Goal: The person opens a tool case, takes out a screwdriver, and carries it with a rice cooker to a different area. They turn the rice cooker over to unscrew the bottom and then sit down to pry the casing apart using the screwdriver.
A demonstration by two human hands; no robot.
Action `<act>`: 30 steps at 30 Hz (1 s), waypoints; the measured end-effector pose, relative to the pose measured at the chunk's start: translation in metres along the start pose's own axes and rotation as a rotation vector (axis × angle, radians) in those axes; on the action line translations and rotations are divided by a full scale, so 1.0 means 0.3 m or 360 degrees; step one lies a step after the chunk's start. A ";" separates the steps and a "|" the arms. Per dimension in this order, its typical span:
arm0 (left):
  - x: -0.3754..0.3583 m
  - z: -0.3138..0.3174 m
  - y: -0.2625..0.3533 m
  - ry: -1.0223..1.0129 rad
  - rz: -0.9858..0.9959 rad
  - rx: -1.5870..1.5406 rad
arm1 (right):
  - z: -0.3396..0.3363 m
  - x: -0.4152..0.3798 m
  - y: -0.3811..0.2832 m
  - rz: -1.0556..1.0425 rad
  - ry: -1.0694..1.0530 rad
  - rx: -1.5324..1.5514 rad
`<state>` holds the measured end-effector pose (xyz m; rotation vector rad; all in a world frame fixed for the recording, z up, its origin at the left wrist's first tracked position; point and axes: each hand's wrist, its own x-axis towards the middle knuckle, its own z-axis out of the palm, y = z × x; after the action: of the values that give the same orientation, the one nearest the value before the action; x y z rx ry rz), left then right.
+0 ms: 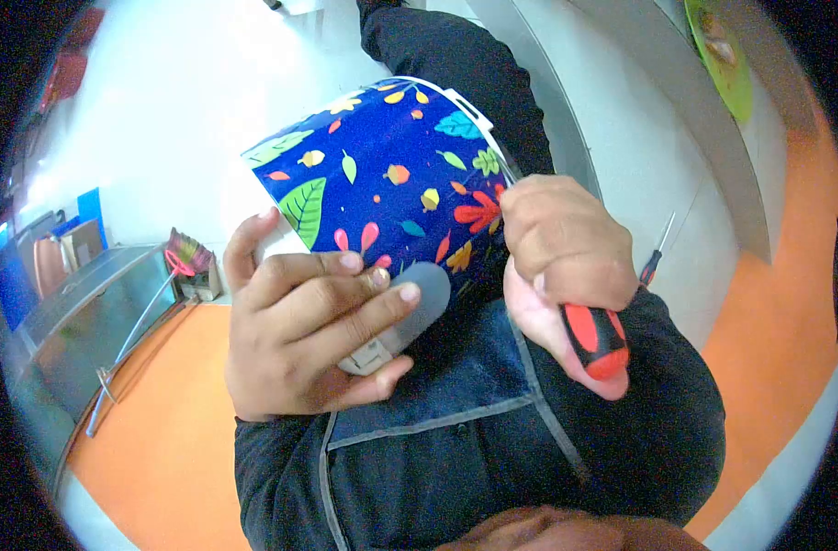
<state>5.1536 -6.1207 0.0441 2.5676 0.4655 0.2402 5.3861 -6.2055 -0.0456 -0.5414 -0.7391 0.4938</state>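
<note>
A curved blue panel [391, 174] printed with colourful leaves and acorns, with white edges, is held up in front of the body. My left hand [313, 321] grips its lower left end, fingers spread over the printed face and a grey oval part [425, 298]. At the panel's right edge, my right hand [566, 253] is closed around a red and black handle [598, 342], whose butt sticks out below the fist. The tool's far end is mostly hidden behind the fist and panel edge.
A second screwdriver [658, 250] with a red and black handle lies at the right. At the left stand a glass-sided case [116, 285] and a blue stick [129, 344]. Orange flooring [171, 422] shows on both sides. A green object [720, 60] is at the top right.
</note>
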 end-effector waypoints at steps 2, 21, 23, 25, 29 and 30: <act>0.000 -0.004 -0.002 0.0009 -0.0001 0.0033 | -0.004 -0.010 -0.013 -0.0056 -0.0115 -0.0068; -0.087 -0.004 0.048 -0.0033 0.0056 0.0056 | 0.001 0.026 -0.138 -0.0078 -0.0603 -0.0345; -0.097 0.002 0.053 0.0008 0.0084 0.0071 | 0.011 0.007 -0.166 -0.0040 -0.0537 -0.0516; -0.112 0.011 0.046 0.0064 0.0141 0.0076 | 0.016 0.024 -0.169 0.0029 -0.0528 -0.0408; -0.108 0.030 0.039 0.0145 0.0170 0.0068 | 0.000 0.029 -0.170 0.0112 -0.0469 -0.0353; -0.102 0.031 0.041 0.0122 0.0124 0.0066 | -0.013 0.011 -0.159 0.0058 -0.0365 -0.0401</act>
<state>5.1311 -6.1463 0.0402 2.6272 0.4025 0.3616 5.4019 -6.2406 -0.0170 -0.7419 -1.0205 0.5048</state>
